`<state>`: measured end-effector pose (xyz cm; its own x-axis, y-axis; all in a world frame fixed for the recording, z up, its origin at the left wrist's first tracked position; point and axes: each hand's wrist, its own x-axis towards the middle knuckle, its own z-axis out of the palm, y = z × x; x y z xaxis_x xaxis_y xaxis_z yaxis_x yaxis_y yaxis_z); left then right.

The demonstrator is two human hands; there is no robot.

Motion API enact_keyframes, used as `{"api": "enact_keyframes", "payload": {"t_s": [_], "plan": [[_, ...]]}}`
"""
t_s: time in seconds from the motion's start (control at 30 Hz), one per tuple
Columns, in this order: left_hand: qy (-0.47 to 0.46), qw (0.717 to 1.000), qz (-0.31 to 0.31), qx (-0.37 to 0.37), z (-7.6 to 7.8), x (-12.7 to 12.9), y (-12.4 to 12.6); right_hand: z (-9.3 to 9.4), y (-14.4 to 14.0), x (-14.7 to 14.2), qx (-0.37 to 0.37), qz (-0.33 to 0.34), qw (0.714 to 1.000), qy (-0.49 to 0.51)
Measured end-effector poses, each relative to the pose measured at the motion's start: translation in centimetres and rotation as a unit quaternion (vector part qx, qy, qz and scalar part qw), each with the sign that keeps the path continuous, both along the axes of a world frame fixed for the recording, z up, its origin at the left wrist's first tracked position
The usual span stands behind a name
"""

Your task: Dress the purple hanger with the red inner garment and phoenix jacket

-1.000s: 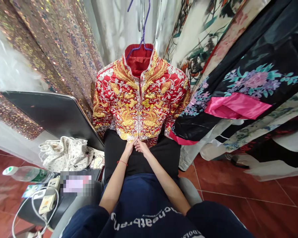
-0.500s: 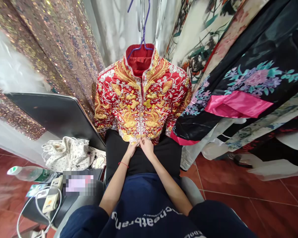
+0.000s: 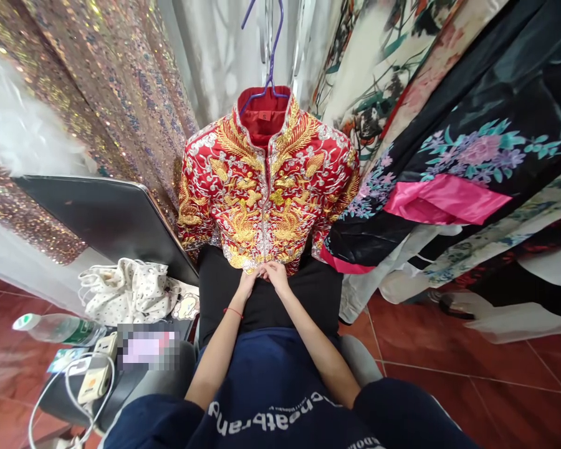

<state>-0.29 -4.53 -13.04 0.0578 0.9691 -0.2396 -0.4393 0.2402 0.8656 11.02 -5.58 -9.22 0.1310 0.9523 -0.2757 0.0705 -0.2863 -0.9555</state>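
Note:
A red jacket (image 3: 243, 212) with gold and silver embroidery faces me, its stand-up collar at the top and its lower part against the black cloth on my lap. It hangs on a purple hanger (image 3: 272, 62). Its front edges meet in the middle, parted in a narrow gap below the collar. At the centre of the bottom hem, my left hand (image 3: 247, 282) is closed on the jacket's edge. Right beside it, my right hand (image 3: 276, 275) pinches the same hem. The fingertips of both hands nearly touch, and any small part between them is hidden.
Black clothing with flower embroidery (image 3: 477, 149) hangs close on the right, sequined fabric (image 3: 135, 75) on the left. A black chair back (image 3: 103, 215), a dotted cloth bag (image 3: 128, 290), a plastic bottle (image 3: 56, 328) and a white cable (image 3: 32, 405) are at my left.
The fingers of my right hand have shifted slightly at the hem, now lying more across toward my left hand. The jacket hangs nearly as before.

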Motion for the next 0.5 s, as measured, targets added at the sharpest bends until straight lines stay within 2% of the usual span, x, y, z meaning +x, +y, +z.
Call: {"api": "enact_keyframes", "payload": {"t_s": [0.13,0.23,0.3,0.4,0.5], "plan": [[0.012,1.0,0.005,0.007,0.2,0.0,0.2,1.2,0.3,-0.2,0.032,-0.048,0.997,0.057],[0.014,1.0,0.014,0.013,0.2,0.0,0.3,3.5,0.7,-0.4,0.072,-0.069,0.99,0.096],[0.012,1.0,0.016,0.017,0.2,0.1,0.3,5.9,1.0,-0.5,0.104,-0.073,0.985,0.118],[0.009,1.0,0.021,0.014,0.6,0.2,0.3,11.0,1.4,-0.6,0.163,-0.065,0.974,0.14],[-0.001,1.0,0.003,-0.002,1.7,-0.1,0.1,16.1,1.6,-0.2,0.235,-0.043,0.959,0.15]]}}
